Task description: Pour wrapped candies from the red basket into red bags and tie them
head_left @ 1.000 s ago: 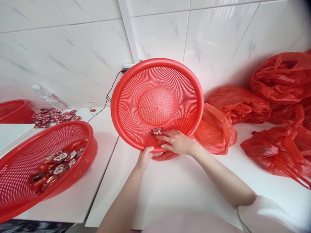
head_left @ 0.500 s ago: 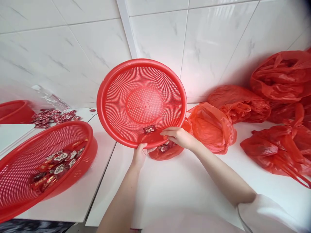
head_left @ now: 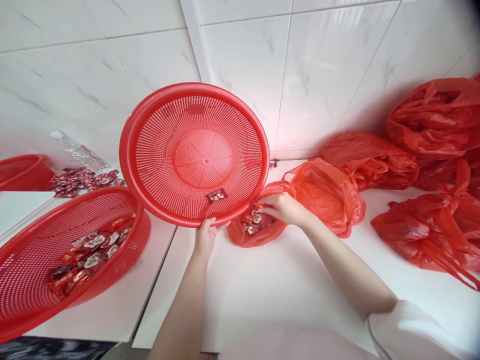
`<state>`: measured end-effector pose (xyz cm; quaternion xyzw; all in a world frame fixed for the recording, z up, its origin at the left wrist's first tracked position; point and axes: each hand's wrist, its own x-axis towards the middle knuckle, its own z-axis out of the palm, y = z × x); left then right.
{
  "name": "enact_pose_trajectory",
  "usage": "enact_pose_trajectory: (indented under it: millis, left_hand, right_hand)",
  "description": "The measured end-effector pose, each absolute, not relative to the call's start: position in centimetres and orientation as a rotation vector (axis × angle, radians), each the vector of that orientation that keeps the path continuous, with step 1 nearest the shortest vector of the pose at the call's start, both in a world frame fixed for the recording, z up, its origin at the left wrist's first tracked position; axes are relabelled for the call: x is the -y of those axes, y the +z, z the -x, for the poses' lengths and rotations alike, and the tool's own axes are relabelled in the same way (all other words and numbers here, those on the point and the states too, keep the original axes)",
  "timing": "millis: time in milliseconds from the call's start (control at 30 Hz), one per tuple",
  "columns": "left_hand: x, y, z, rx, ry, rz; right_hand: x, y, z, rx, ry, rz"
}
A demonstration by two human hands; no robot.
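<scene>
My left hand (head_left: 206,235) grips the bottom rim of a round red mesh basket (head_left: 202,155), which is tipped so that its inside faces me. One dark red packet (head_left: 216,195) lies low inside it. My right hand (head_left: 284,207) is at the mouth of a red plastic bag (head_left: 257,239) on the table. Its fingers are bent over red packets (head_left: 256,220) in the bag; what they hold, if anything, is too small to make out.
On the left, a second red basket (head_left: 144,225) holds several packets, with loose packets (head_left: 80,181) and a clear bottle (head_left: 84,156) behind it. An open red bag (head_left: 324,200) and several fuller bags (head_left: 423,225) stand at the right by the tiled wall.
The basket has moved left along with my left hand, uncovering more of the bag. My right hand has left the basket's rim and is now over the bag's packets.
</scene>
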<state>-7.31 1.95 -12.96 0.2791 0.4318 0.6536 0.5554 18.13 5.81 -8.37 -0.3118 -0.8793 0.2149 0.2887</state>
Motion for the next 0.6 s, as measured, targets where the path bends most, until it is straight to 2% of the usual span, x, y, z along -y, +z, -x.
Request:
enact_pose_trajectory:
  millis: [267,600]
  left_hand:
    - [-1.98,-12.96,7.17,-1.009,1.539,-0.637]
    - [-1.72,-12.96,6.9,-1.021,1.483,-0.681]
  right_hand:
    - [-5.96,-8.79,-17.95,2.457,0.63,0.938]
    - [-6.01,-8.99,-18.11,2.261,0.421,1.281]
